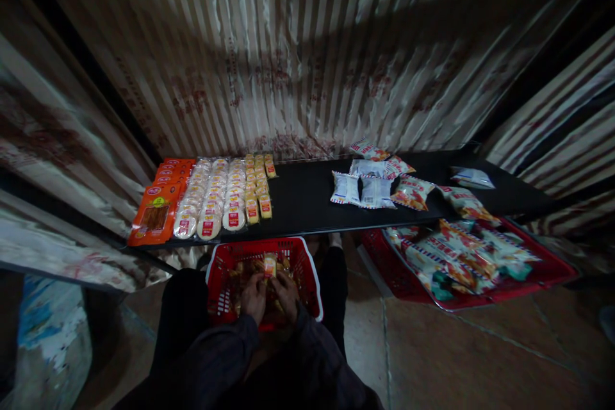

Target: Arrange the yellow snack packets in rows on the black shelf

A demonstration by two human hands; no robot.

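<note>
Left hand [254,298] and right hand [287,296] both pinching small yellow pack [270,264] by near end, far end uncovered; red basket [288,245] underneath, between legs [177,317], seemingly for easy reach; similar packs [265,206] in columns, left on black shelf [305,195], likely for neatness

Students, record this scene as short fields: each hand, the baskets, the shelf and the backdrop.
Left hand: fingertips on a small yellow packet
Right hand: fingertips on the same packet
Near basket: red, with a pale rim, below both hands; more packets inside
Shelf: black
Shelf, left end: orange packets, then rows of round white packets and yellow packets
Shelf, right part: scattered snack bags
Right basket: red, filled with bags
Backdrop: striped curtain
</note>
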